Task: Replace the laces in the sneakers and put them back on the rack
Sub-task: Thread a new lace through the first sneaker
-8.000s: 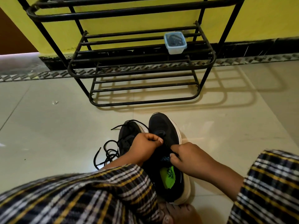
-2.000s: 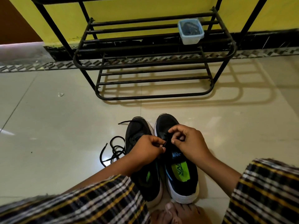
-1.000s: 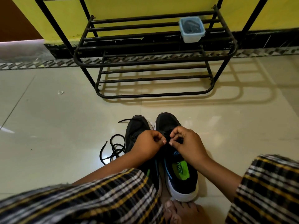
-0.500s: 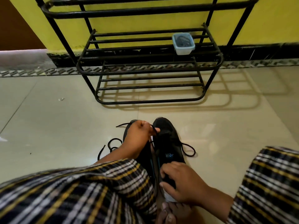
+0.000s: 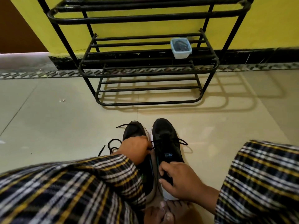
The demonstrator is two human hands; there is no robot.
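Two black sneakers with white soles stand side by side on the floor, toes toward the rack. The right sneaker (image 5: 166, 143) has a tied black lace with loops out at both sides. My right hand (image 5: 179, 180) grips its heel opening, fingers curled inside. My left hand (image 5: 136, 150) lies over the middle of the left sneaker (image 5: 133, 129), fingers curled down at the gap between the two shoes; what they pinch is hidden. A loose black lace (image 5: 111, 146) is piled on the floor left of that shoe. The black metal shoe rack (image 5: 145, 73) stands ahead.
A small clear plastic box (image 5: 180, 48) with dark contents sits on the rack's middle shelf at right. The yellow wall runs behind the rack. My checked-cloth knees fill the lower corners and my bare feet (image 5: 168, 212) lie just behind the shoes. Pale tiled floor surrounds everything.
Both hands left the knot on the right sneaker. My right hand dropped back to grip its heel, and my left hand shifted onto the left sneaker. The tied loops now lie free.
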